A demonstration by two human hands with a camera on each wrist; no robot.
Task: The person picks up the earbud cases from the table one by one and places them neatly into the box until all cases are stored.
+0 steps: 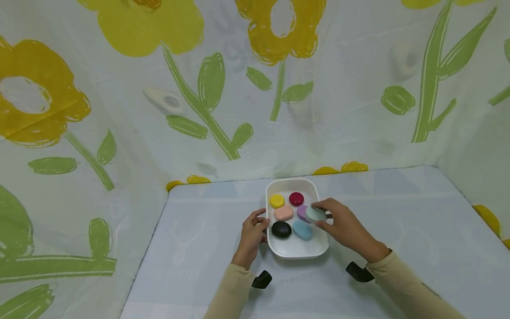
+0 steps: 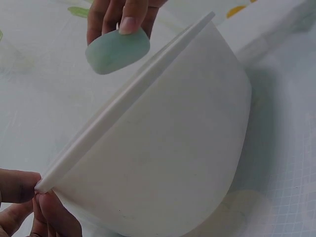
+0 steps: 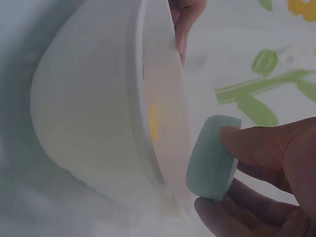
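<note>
A white plastic basin (image 1: 298, 253) with rounded corners stands on the table. My left hand (image 1: 252, 230) pinches its left rim between thumb and fingers, as the left wrist view also shows. Over the basin's right side, my right hand (image 1: 338, 221) holds a pale green soap bar (image 3: 212, 158) by its edges, raised above the rim in both wrist views. Inside lie a yellow soap (image 1: 276, 201), a dark red soap (image 1: 296, 199), a pink soap (image 1: 283, 212), a black soap (image 1: 281, 229) and a light blue soap (image 1: 303, 230). The green bar partly hides a purple soap (image 1: 302, 213).
The pale table (image 1: 199, 252) extends on both sides of the basin. A flower-printed cloth (image 1: 338, 110) hangs behind it and along the sides. Black straps with dark mounts (image 1: 261, 280) sit at both wrists, near the basin's front.
</note>
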